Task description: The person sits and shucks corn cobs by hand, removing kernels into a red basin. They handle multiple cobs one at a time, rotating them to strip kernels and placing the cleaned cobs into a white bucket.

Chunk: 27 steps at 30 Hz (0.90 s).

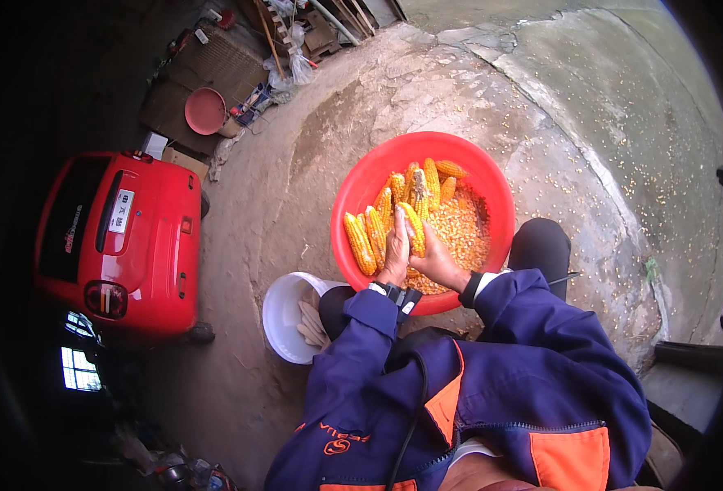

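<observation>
Over a red plastic basin [501,245], both of my hands press on one ear of corn [414,230]. My left hand [396,248] lies flat along the ear's left side, with its palm turned inward. On the other side, my right hand [438,261] grips the lower part of the same ear. Several yellow corn ears [361,244] lean in the left and far parts of the basin. Loose corn kernels [459,236] fill its right and near parts. Dark cuffs and wristbands cover both wrists.
A white bucket [275,319] with bare corncobs [311,325] stands left of the basin. Farther left is a red car [159,245]. A reddish bowl [205,111], cardboard and plastic bags lie at the upper left. Kernels are scattered over the cracked concrete floor [558,178] at the right.
</observation>
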### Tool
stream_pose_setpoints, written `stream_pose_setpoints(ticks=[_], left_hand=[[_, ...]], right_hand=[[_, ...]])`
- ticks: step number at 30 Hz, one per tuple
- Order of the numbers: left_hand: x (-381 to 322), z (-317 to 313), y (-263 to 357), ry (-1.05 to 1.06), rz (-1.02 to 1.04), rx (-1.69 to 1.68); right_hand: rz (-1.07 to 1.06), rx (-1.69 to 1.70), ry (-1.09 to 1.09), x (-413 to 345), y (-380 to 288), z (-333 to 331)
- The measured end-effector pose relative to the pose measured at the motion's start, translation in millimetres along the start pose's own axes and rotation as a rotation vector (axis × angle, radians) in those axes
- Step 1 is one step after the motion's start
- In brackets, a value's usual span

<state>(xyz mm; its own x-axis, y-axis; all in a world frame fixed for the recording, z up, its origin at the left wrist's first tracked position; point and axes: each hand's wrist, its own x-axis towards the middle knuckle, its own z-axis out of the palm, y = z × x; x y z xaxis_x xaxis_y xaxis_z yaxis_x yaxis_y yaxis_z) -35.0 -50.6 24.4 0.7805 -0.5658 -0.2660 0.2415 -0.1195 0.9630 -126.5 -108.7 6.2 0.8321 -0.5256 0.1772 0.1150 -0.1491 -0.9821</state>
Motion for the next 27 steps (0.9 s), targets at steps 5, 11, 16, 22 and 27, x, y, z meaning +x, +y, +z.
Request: stream_pose_setpoints(ticks=[5, 11, 16, 22, 27], left_hand=[[-0.4, 4.7, 1.4, 0.057, 0.121, 0.221], [8.1, -6.2, -19.7, 0.038, 0.205, 0.221], [12.0, -19.5, -29.4, 0.0, 0.207, 0.064], [-0.7, -13.0, -16.2, -0.129, -0.079, -0.274], [-10.0, -6.0, -5.1, -0.25, 0.0, -0.057]], right_hand=[[0.056, 0.046, -0.036, -1.5, -6.0, -2.6], [0.085, 0.066, 0.006, -0.7, -0.7, 0.0], [0.319, 0.381, -0.099, 3.8, -4.1, -4.1], [0.404, 0.732, -0.153, 6.9, -17.7, -14.4], [0.507, 0.855, -0.131, 8.6, -12.7, -18.3]])
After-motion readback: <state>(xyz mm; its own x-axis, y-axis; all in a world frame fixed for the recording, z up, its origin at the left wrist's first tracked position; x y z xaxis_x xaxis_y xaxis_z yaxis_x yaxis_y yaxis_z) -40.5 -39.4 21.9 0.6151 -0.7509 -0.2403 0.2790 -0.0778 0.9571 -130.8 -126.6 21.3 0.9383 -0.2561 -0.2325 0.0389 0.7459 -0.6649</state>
